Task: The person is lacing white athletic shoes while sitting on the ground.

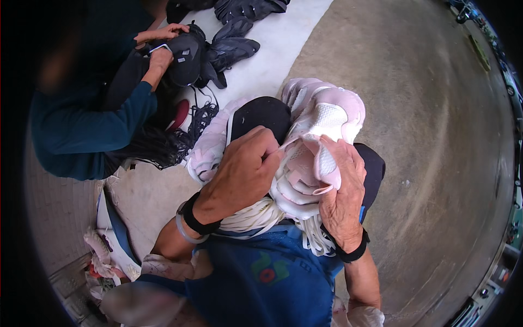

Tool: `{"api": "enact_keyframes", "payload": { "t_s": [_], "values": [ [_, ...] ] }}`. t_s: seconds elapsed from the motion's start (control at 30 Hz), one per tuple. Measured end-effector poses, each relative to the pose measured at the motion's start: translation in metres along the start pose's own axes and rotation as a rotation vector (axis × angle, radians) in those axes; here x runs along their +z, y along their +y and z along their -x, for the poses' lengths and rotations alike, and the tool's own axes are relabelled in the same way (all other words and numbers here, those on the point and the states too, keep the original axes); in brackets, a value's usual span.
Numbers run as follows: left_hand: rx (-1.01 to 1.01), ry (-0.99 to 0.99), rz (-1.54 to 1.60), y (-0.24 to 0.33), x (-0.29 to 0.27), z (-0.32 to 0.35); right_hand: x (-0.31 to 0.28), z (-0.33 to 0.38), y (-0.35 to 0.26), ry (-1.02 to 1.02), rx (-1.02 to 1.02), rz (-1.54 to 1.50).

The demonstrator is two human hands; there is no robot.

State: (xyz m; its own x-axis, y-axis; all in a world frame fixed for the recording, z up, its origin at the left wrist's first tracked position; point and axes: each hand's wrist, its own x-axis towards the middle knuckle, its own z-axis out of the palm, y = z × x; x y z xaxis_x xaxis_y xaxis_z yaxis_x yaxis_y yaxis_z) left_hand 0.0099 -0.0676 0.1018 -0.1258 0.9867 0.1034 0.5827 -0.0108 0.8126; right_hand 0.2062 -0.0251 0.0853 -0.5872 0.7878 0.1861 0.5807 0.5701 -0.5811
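A pink and white shoe upper lies across my lap, its opening turned toward me. My left hand is closed in a pinch at the left edge of that opening; whether a lace is also between the fingertips I cannot make out. On the other side, my right hand grips the collar, thumb and fingers around the padded edge. More pink and white uppers are bunched beneath this one. A bundle of white shoelaces rests on my blue apron, below both wrists.
Left of my knee sits another pile of pink and white uppers. A co-worker in a dark teal sleeve handles a black shoe upper, with black laces heaped below. White sheeting covers part of the concrete floor.
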Motion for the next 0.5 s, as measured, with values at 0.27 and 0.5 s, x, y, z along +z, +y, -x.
{"api": "enact_keyframes", "payload": {
  "t_s": [0.27,0.5],
  "values": [
    [-0.072,-0.016,0.082,-0.009,-0.002,0.000,0.004,-0.001,-0.016,-0.073,-0.117,0.280],
    [0.153,0.070,-0.238,0.003,0.017,0.005,0.017,0.000,-0.017,-0.042,-0.114,0.474]
  ]
}}
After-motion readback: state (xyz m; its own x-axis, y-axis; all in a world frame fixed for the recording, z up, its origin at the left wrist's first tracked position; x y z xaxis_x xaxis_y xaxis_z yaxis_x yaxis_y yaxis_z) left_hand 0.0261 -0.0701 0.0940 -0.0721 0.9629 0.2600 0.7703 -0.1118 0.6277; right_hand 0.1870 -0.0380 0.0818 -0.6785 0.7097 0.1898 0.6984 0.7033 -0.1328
